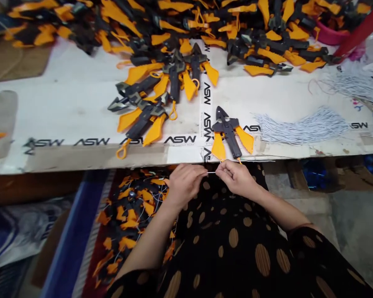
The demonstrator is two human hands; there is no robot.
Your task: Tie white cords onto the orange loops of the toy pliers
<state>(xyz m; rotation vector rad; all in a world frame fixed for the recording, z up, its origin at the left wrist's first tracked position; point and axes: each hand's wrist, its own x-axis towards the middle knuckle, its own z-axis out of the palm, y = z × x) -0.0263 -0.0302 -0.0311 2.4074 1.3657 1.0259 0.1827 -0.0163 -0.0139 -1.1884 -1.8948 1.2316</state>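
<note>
My left hand [188,182] and my right hand [234,176] face each other just in front of the table's edge, each pinched closed. A short length of white string [211,172] is stretched between their fingertips. Right beyond my right hand lies a black toy plane with orange fins [227,130], its tail end close to my fingers. To its right a bundle of white strings [301,126] is spread on the table. Further left, several similar black and orange toys [146,118] lie in a loose group.
A large heap of the same toys [174,25] covers the back of the table [77,103]. A pink basin [331,35] and a red post [360,33] stand at the back right. Below the edge, at my left, more toys with strings [133,211] are piled.
</note>
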